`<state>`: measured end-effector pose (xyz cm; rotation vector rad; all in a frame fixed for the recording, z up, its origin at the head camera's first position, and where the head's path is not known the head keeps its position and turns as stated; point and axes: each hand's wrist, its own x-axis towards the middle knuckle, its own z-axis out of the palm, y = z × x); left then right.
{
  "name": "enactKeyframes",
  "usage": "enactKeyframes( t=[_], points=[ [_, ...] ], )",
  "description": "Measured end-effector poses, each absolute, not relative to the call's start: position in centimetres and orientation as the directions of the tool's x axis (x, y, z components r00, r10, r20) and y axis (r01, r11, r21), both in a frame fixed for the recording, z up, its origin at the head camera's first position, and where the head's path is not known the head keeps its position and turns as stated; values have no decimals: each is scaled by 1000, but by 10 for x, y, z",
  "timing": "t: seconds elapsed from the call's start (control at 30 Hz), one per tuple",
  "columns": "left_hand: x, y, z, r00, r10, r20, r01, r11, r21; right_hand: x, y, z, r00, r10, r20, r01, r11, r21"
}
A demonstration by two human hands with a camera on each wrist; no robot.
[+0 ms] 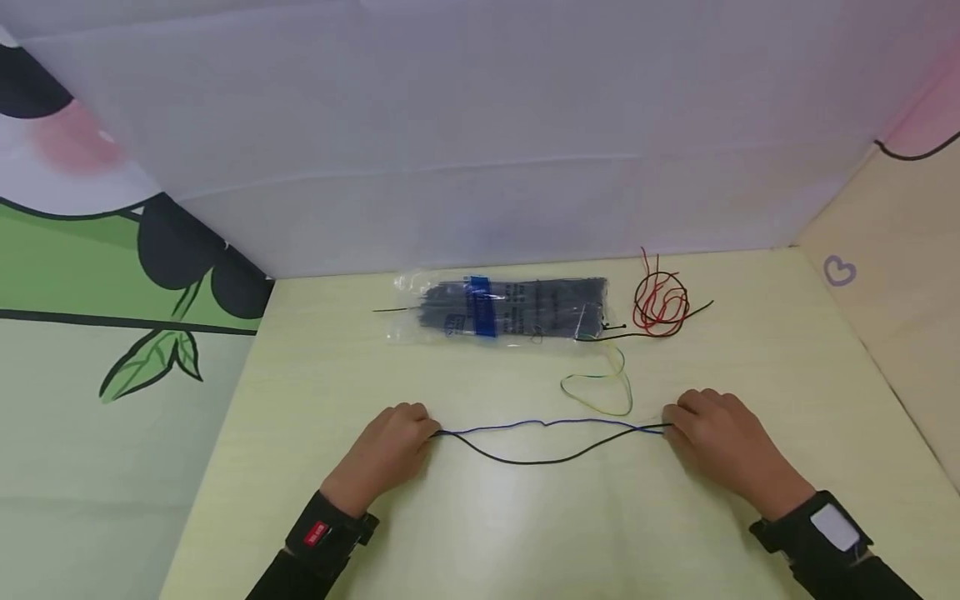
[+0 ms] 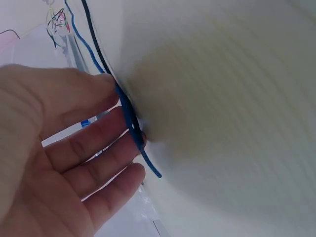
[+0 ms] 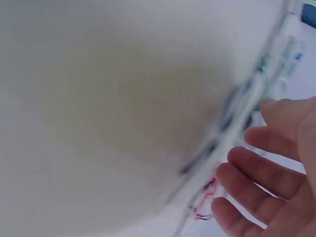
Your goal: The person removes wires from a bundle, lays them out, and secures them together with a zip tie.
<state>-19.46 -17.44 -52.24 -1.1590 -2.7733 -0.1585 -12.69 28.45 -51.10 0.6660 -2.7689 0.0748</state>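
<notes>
In the head view, a blue wire (image 1: 545,423) and a black wire (image 1: 536,462) stretch side by side across the near table, crossing near their right end. My left hand (image 1: 393,437) pinches both at their left end. The left wrist view shows thumb and fingertips on the bundled wires (image 2: 129,116), a short blue tip sticking out below. My right hand (image 1: 712,437) is at the other end, fingertips right by the wires. Its fingers (image 3: 252,173) look loosely bent and spread in the right wrist view, the blurred wires (image 3: 224,121) lying just beyond the fingertips.
Behind the wires lies a clear plastic bag (image 1: 513,308) of dark cable ties with a blue band. A red and black wire coil (image 1: 663,304) sits to its right. A loose yellow-green wire loop (image 1: 626,387) lies nearer. White fabric (image 1: 480,200) walls the back of the table.
</notes>
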Motion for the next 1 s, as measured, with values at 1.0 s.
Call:
enactKeyframes(
  t=[1.0],
  points=[
    [-198,-113,-494,-502,792,348,855,514,64,-143,224,-492,-626,-497,601,-746,606,-276]
  ],
)
